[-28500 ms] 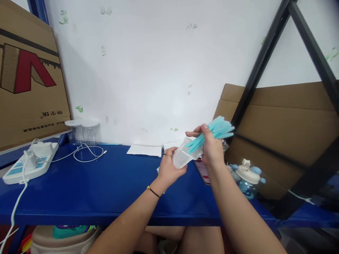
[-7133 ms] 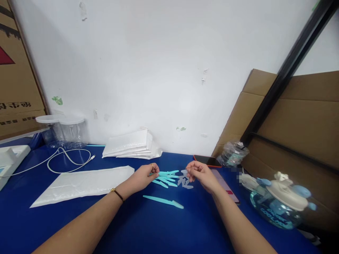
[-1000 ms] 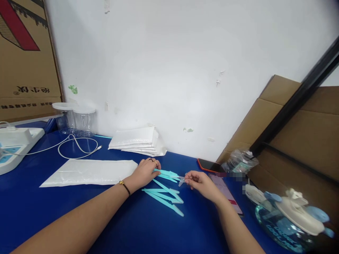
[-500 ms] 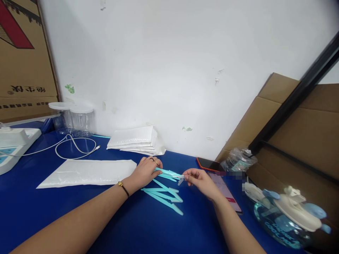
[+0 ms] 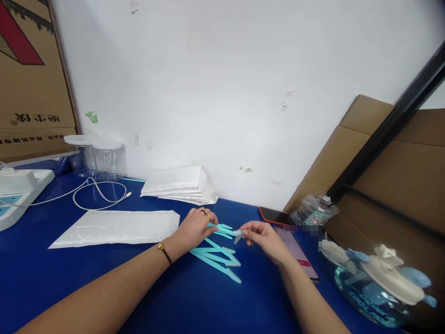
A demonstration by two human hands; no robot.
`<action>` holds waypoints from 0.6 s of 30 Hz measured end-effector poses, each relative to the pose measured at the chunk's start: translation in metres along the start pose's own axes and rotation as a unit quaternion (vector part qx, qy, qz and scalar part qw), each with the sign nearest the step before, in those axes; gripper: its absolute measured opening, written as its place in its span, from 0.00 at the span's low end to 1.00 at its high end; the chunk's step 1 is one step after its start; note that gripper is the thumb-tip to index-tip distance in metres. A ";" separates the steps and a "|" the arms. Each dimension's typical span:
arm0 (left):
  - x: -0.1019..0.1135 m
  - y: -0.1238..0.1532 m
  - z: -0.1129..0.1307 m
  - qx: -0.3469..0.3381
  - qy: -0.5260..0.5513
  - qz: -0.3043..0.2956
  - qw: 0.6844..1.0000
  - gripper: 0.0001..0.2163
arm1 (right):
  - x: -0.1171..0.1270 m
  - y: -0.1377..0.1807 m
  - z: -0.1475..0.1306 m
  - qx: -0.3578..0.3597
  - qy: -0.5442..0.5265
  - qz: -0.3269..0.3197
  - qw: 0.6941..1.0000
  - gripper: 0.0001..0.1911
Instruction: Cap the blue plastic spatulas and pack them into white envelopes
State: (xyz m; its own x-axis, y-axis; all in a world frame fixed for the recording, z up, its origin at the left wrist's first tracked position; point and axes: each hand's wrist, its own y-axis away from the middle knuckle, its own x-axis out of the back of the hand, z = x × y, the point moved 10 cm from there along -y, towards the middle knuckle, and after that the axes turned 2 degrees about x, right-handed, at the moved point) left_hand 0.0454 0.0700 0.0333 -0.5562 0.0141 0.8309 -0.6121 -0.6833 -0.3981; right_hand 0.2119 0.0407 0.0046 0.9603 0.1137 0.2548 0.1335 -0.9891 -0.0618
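Observation:
Several slim turquoise plastic razors lie on the blue table, some capped with clear covers. My left hand is closed on the handle of one turquoise razor, holding it just above the table. My right hand pinches a small clear cap at that razor's blade end. The two hands are close together over the pile.
A white padded envelope lies left of my hands; a stack of them leans by the wall. Two clear jars, a white cable, a phone, a crumpled bag and a blue water bottle sit around.
My left hand has shifted slightly right with the razor. My right hand keeps its pinch on the clear cap at the razor's tip.

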 end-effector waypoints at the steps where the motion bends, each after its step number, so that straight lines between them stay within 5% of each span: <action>1: 0.001 0.000 -0.004 0.009 0.005 0.003 1.000 0.07 | 0.006 0.000 -0.002 0.004 -0.002 0.015 1.000 0.18; 6: 0.009 -0.002 -0.013 0.028 0.031 0.022 0.999 0.06 | 0.023 0.002 -0.003 -0.009 -0.032 0.051 0.998 0.15; 18: 0.002 0.007 0.014 -0.036 0.038 -0.016 0.999 0.05 | -0.011 0.004 0.006 -0.039 -0.051 -0.049 0.997 0.13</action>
